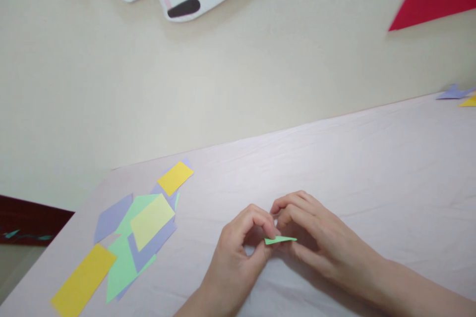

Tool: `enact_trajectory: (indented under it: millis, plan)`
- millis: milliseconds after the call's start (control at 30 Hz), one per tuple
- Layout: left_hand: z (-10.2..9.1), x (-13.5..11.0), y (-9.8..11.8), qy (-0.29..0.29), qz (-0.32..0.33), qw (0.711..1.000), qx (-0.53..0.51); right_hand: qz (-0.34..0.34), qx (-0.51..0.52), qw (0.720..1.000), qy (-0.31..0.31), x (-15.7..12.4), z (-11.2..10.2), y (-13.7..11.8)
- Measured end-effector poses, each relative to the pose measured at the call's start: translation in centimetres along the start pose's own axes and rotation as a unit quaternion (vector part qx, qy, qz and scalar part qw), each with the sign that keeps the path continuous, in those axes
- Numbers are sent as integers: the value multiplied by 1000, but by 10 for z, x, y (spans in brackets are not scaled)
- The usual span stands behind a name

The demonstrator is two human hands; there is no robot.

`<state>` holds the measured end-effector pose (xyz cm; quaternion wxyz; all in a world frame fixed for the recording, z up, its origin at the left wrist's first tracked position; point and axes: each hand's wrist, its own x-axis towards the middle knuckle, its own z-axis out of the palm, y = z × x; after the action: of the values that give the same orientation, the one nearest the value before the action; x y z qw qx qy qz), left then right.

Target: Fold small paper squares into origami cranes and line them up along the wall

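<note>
Lying flat on the bench [372, 168] at nine o'clock — paper pieces [137, 237], yellow, green, lilac, none folded. At centre, left hand [238, 252] and right hand [316, 237], each grip pinching one green slip [279, 240] — already creased narrow, low over the bench. Scraps [455, 93] at two o'clock.

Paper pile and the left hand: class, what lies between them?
Nothing: in the head view, the table is bare between the paper pile and the left hand, which pinches a green slip.
</note>
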<state>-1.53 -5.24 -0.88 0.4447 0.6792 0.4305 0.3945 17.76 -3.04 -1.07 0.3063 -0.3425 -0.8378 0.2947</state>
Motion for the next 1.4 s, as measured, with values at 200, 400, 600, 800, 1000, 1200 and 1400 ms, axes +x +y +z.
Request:
enact_trajectory:
  millis: [200,400,600,800,1000,1200,1400]
  plan:
    - [-3,6,1,58,38,988,136,-156,-152,975,44,-2,3,3]
    - [-6,-6,1,-7,177,943,281,-160,-243,957,-4,-2,5,9]
    - [-14,-17,-4,-62,247,894,369,-142,-102,982,-76,1,-16,22]
    - [-16,-20,-4,-63,266,870,411,-16,-12,995,-94,6,-17,18]
    - [-14,-20,-3,-52,271,862,425,66,-19,995,-73,11,-7,8]
    - [-12,-22,-3,-37,262,877,400,77,-35,995,-60,14,-3,6]
    - [-11,-22,-2,-44,258,879,398,81,-41,994,-53,15,0,3]
